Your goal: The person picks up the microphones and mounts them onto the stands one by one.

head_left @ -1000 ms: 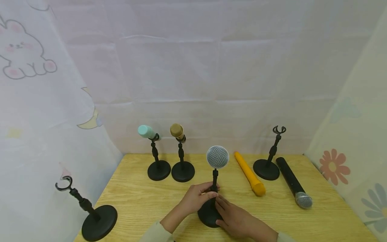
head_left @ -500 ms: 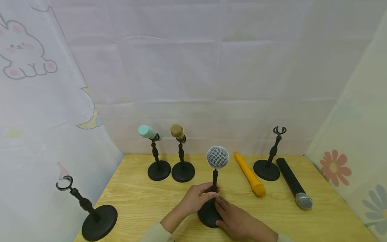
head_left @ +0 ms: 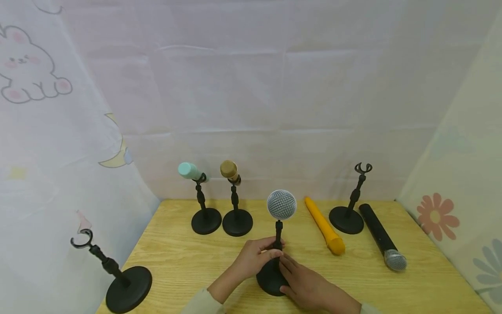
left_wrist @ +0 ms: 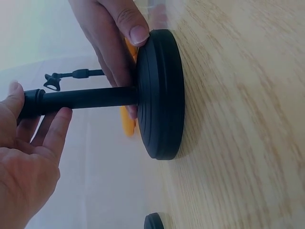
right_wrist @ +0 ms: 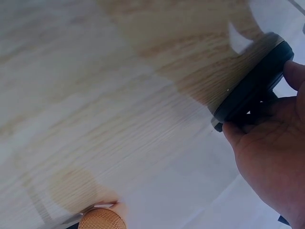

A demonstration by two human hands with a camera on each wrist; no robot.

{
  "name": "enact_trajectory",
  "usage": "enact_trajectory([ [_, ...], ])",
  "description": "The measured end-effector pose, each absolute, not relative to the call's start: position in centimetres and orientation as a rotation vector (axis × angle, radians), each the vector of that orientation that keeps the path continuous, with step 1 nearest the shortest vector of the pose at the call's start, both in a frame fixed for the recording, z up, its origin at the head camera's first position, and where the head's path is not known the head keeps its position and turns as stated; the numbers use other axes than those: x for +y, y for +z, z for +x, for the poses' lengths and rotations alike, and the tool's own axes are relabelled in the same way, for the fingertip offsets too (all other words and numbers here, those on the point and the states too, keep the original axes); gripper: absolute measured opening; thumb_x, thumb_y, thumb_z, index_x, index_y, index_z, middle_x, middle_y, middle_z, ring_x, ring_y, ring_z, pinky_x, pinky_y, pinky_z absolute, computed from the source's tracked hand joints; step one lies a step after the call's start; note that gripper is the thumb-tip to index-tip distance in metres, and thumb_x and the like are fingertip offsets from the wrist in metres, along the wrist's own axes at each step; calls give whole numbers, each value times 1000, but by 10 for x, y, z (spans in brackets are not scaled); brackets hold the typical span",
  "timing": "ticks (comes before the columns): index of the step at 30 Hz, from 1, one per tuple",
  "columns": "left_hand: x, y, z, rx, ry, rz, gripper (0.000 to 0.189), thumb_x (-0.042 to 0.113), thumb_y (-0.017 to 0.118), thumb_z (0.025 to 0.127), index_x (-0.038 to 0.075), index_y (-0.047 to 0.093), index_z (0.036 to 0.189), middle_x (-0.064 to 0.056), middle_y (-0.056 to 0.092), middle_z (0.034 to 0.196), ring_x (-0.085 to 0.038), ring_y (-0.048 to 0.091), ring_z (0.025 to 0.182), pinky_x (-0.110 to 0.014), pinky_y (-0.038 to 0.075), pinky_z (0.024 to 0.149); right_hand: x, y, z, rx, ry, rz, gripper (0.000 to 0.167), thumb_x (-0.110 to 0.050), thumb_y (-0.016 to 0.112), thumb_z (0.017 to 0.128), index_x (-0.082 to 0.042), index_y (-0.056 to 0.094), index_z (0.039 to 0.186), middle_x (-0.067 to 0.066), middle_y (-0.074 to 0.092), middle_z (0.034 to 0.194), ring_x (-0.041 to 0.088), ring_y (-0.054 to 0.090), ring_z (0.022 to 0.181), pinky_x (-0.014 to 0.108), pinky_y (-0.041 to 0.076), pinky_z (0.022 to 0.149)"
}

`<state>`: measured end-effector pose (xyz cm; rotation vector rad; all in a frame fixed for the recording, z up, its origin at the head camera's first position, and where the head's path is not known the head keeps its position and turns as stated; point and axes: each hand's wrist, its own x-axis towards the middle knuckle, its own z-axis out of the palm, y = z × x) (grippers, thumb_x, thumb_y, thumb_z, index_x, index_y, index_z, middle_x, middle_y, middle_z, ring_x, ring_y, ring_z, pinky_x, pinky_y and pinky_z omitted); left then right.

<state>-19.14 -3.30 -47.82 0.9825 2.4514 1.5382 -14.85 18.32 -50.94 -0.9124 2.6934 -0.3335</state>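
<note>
In the head view, a black microphone stand (head_left: 269, 279) stands on the near middle of the table, with a silver mesh microphone head (head_left: 282, 204) above its pole. My left hand (head_left: 252, 257) grips the pole, thumb on one side and fingers on the other. Low on the stand, my right hand (head_left: 303, 281) holds the round base, its thumb at the rim and fingers lying over the top beside the pole. Seen from the left wrist, the base (left_wrist: 164, 95) sits against the wood surface, and the left fingers (left_wrist: 57, 131) are around the pole below a collar.
Behind are a mint microphone (head_left: 189, 170) and a gold microphone (head_left: 229, 169), both on stands. A bare stand (head_left: 346, 220) is at back right, another (head_left: 128, 290) at front left. An orange microphone (head_left: 323, 224) and a black one (head_left: 378, 231) lie on the table (head_left: 176, 253) to the right.
</note>
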Motion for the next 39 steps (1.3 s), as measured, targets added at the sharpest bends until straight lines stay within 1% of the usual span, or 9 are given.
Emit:
enact_trajectory([
  [6, -33, -477, -188, 2469, 1547, 963, 37, 42, 58, 100, 23, 70, 130, 5, 71, 125, -11, 64, 119, -29, 54, 96, 183, -506, -145, 2687, -339, -916, 71, -51, 48, 105, -3, 37, 156, 16, 25, 166, 33, 31, 150, 52, 38, 114],
  [10, -32, -477, -185, 2478, 1569, 940, 37, 41, 59, 100, 23, 70, 130, 7, 72, 121, -11, 65, 118, -29, 54, 97, 182, -505, -144, 2688, -332, -904, 71, -51, 48, 105, -3, 37, 156, 15, 24, 166, 32, 31, 151, 52, 38, 114],
  [16, -27, -478, -181, 2547, 1580, 893, 33, 37, 61, 99, 23, 72, 127, 7, 74, 116, -11, 64, 119, -38, 52, 102, 182, -506, -143, 2691, -330, -902, 71, -52, 47, 105, -4, 36, 157, 15, 23, 166, 32, 31, 151, 52, 39, 114],
  [21, -23, -477, -175, 2609, 1618, 843, 31, 35, 63, 98, 23, 73, 125, 8, 75, 115, -14, 66, 118, -43, 54, 100, 182, -506, -142, 2703, -327, -918, 71, -51, 46, 106, -3, 36, 157, 15, 22, 167, 31, 29, 151, 51, 38, 114],
  [23, -22, -477, -173, 2625, 1642, 837, 32, 36, 62, 98, 22, 73, 125, 6, 75, 115, -15, 66, 118, -42, 55, 97, 181, -506, -142, 2709, -330, -924, 70, -50, 46, 106, -2, 36, 156, 15, 22, 167, 31, 27, 152, 51, 38, 115],
  [26, -21, -478, -172, 2615, 1674, 844, 37, 40, 61, 98, 19, 73, 126, 3, 74, 117, -14, 67, 115, -34, 57, 93, 180, -506, -141, 2718, -325, -931, 69, -49, 46, 106, -1, 36, 156, 16, 21, 167, 31, 25, 153, 50, 38, 115],
  [30, -23, -477, -178, 2558, 1667, 894, 37, 43, 61, 98, 19, 73, 124, 2, 75, 115, -8, 70, 103, -24, 57, 86, 181, -506, -142, 2713, -311, -931, 70, -50, 45, 106, -2, 36, 156, 16, 23, 166, 32, 27, 152, 51, 38, 114],
  [33, -27, -476, -186, 2496, 1639, 965, 29, 37, 64, 98, 19, 74, 119, 2, 76, 111, -4, 69, 97, -23, 57, 84, 181, -505, -143, 2704, -298, -936, 70, -51, 45, 106, -2, 36, 156, 17, 26, 165, 33, 30, 150, 51, 39, 114],
  [39, -34, -473, -203, 2328, 1582, 1136, 21, 28, 66, 99, 15, 73, 115, -8, 76, 111, -5, 69, 103, -22, 57, 86, 181, -504, -145, 2699, -289, -940, 70, -50, 47, 105, -2, 37, 156, 17, 26, 165, 33, 30, 151, 50, 38, 115],
])
